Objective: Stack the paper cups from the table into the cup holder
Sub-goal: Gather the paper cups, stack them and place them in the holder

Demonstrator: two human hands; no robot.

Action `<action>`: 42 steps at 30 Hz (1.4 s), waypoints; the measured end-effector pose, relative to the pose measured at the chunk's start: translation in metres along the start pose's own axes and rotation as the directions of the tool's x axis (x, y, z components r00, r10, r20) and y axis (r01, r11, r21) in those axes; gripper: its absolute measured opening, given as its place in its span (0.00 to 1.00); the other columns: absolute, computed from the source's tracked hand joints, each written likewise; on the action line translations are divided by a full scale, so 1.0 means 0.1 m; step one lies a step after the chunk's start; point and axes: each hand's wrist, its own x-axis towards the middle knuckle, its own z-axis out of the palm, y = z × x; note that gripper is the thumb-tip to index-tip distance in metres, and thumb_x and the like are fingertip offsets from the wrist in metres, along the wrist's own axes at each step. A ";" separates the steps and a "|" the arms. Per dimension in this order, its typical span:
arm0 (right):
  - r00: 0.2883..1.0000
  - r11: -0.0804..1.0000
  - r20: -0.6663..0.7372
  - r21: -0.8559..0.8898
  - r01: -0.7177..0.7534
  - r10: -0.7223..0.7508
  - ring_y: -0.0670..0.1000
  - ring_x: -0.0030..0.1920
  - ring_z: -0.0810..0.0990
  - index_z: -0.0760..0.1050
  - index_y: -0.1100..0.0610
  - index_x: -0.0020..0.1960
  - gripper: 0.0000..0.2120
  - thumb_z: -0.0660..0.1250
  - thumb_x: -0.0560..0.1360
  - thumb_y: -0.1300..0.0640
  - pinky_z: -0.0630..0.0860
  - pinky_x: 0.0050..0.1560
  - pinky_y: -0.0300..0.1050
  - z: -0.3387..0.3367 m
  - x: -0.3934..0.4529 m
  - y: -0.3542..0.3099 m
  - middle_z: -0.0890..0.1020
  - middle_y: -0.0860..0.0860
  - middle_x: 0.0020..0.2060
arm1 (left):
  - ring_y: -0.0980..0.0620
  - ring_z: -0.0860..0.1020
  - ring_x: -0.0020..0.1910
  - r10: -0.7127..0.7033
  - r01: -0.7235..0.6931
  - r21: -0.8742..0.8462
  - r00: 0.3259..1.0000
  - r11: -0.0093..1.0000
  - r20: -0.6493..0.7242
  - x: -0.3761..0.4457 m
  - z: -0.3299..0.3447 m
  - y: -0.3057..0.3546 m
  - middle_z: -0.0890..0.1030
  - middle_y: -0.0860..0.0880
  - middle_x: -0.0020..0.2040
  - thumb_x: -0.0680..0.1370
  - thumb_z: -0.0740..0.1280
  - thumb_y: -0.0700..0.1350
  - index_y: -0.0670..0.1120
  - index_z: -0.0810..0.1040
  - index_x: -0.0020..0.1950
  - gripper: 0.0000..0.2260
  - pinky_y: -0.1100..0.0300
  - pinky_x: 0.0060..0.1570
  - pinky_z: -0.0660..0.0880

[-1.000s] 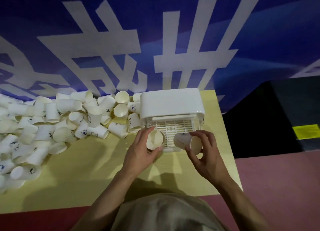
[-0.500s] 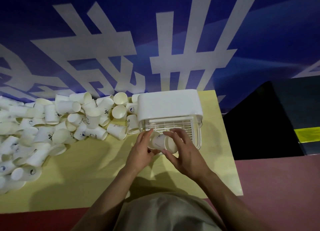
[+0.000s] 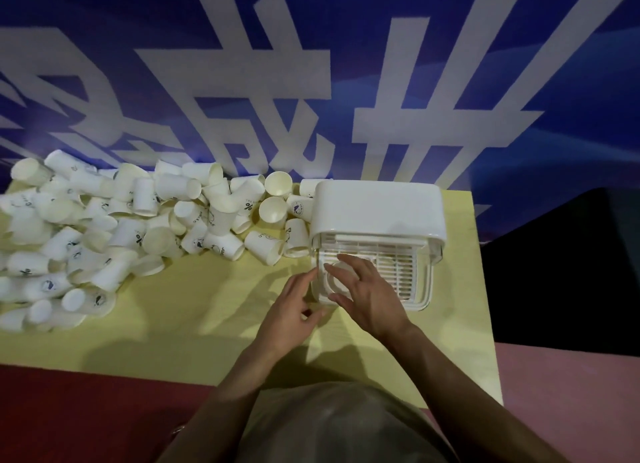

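Note:
The white cup holder (image 3: pixel 377 209) stands at the table's right side, its lid above a clear grid tray (image 3: pixel 405 272). A white paper cup (image 3: pixel 336 279) stands bottom-up on the tray's left part; whether another cup is nested in it is hidden. My right hand (image 3: pixel 370 294) reaches over it, with index finger and thumb against the cup's sides. My left hand (image 3: pixel 294 306) rests just left of the tray with loosely spread fingers and nothing in it. A big pile of loose paper cups (image 3: pixel 114 227) covers the table's left half.
The yellow table (image 3: pixel 207 310) ends at a front edge near my body and a right edge just past the holder. A blue banner wall (image 3: pixel 311 81) rises directly behind the table. A dark box (image 3: pixel 561 272) sits to the right.
Each hand held one cup a second ago; the hands brought the cups together. Now a cup stands bottom-up in the tray under my right hand, and my left hand has let go.

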 end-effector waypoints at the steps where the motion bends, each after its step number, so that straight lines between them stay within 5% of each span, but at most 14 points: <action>1: 1.000 1.000 0.017 0.005 -0.017 0.017 0.57 0.73 0.71 0.71 0.46 0.76 0.27 0.71 0.79 0.46 0.81 0.61 0.55 0.03 0.03 0.02 0.71 0.52 0.75 | 0.63 0.81 0.45 -0.007 0.007 0.017 1.000 1.000 0.009 -0.01 -0.01 -0.02 0.66 0.61 0.71 0.77 0.74 0.50 0.58 0.61 0.80 0.35 0.71 0.44 0.76; 10: 0.993 0.994 0.087 0.072 -0.083 0.077 0.58 0.77 0.67 0.67 0.46 0.79 0.31 0.71 0.79 0.43 0.78 0.65 0.57 0.12 0.14 -0.04 0.64 0.52 0.80 | 0.59 0.81 0.45 0.004 -0.005 0.039 0.999 0.999 0.041 -0.01 -0.06 -0.12 0.66 0.63 0.71 0.78 0.74 0.51 0.61 0.60 0.80 0.34 0.69 0.46 0.77; 14: 0.999 0.995 -0.003 0.098 -0.037 0.038 0.64 0.72 0.71 0.68 0.52 0.77 0.32 0.74 0.77 0.47 0.75 0.68 0.61 0.13 0.00 -0.01 0.70 0.59 0.76 | 0.59 0.81 0.46 -0.001 -0.001 0.043 0.999 0.999 0.037 -0.02 -0.12 -0.15 0.66 0.60 0.73 0.78 0.73 0.51 0.60 0.61 0.80 0.34 0.70 0.45 0.76; 20: 0.983 0.999 -0.186 0.040 0.016 -0.008 0.58 0.68 0.73 0.74 0.55 0.71 0.23 0.73 0.79 0.49 0.75 0.65 0.52 0.05 -0.10 -0.25 0.75 0.54 0.69 | 0.60 0.81 0.46 -0.048 0.047 0.050 0.999 0.998 0.024 -0.14 -0.40 -0.36 0.66 0.59 0.74 0.79 0.72 0.51 0.60 0.61 0.80 0.33 0.67 0.47 0.78; 29: 0.983 0.997 -0.180 0.063 0.045 -0.033 0.55 0.66 0.73 0.76 0.53 0.69 0.19 0.71 0.80 0.48 0.75 0.62 0.49 0.29 0.22 -0.86 0.76 0.51 0.67 | 0.62 0.80 0.44 -0.149 0.147 -0.025 0.984 0.989 -0.101 -0.33 -1.24 -1.05 0.69 0.57 0.71 0.79 0.73 0.48 0.57 0.67 0.77 0.28 0.72 0.44 0.74; 42: 0.978 0.992 -0.169 0.004 -0.124 0.123 0.59 0.67 0.75 0.72 0.55 0.71 0.27 0.74 0.76 0.46 0.78 0.63 0.59 0.71 1.04 -1.47 0.74 0.56 0.68 | 0.57 0.81 0.43 -0.016 0.015 -0.054 1.000 0.998 -0.010 0.17 -2.12 -1.66 0.67 0.60 0.69 0.79 0.72 0.47 0.59 0.67 0.76 0.27 0.71 0.46 0.75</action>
